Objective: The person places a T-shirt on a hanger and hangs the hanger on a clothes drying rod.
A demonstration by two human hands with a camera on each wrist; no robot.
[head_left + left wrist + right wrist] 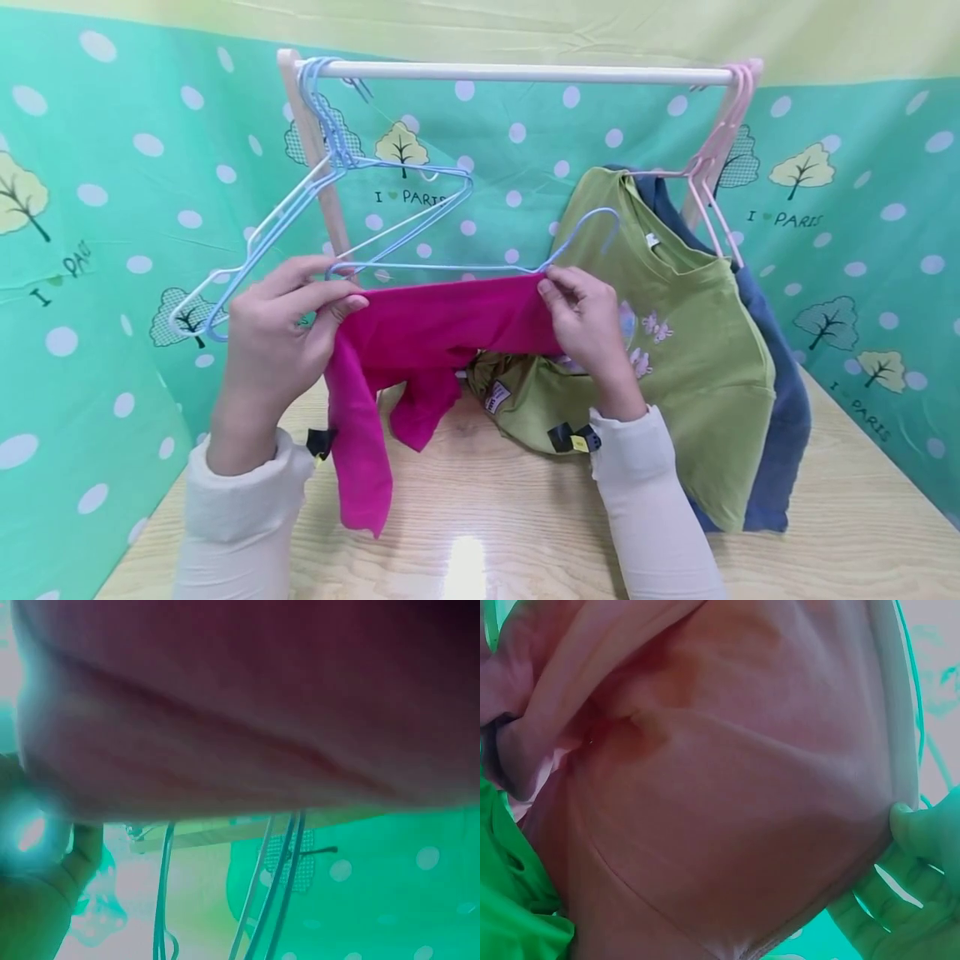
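A magenta garment (450, 321) is stretched between both hands, its top edge nearly level and loose parts hanging below. My left hand (277, 325) pinches its left corner between thumb and fingers. At the other end, my right hand (588, 321) pinches the top edge beside the hook of a blue hanger (573, 242). The hanger's bar lies along that edge; its lower part is hidden by the cloth. In the right wrist view, the thumb and fingers of the right hand (922, 847) grip the garment's rim. Cloth fills most of the left wrist view.
A rack with a white rail (525, 72) stands behind. Several blue and white hangers (337, 158) hang at its left end. A green shirt (697, 350) and a dark blue garment (780, 433) hang at the right on pink hangers. Green cloth (525, 408) lies on the wooden table (525, 517).
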